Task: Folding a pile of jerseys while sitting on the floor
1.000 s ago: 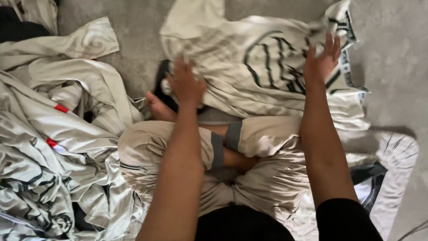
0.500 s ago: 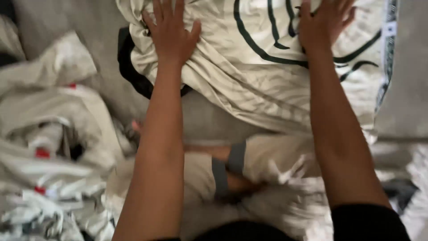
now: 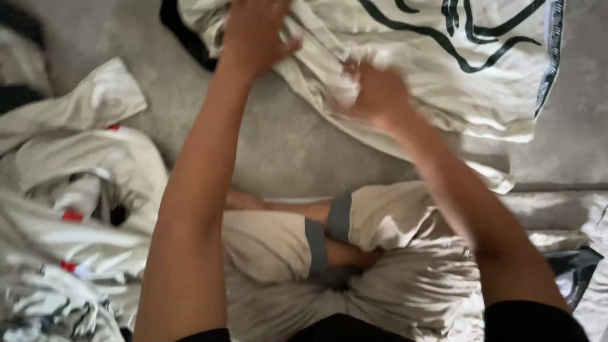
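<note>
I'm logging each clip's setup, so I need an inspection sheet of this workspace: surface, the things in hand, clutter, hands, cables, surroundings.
Surface: grey carpeted floor; the person sits on it with crossed legs.
Things in hand: cream garment with a black line print and a dark patterned edge, spread out ahead.
Clutter: pile of crumpled cream garments at the left, with small red tags; a dark cloth under the spread garment's left edge.
Hands: left hand presses on the garment; right hand, blurred, seems to bunch its fabric.
Cables: nothing seen.
Surroundings: more pale fabric and a dark item at the right.
</note>
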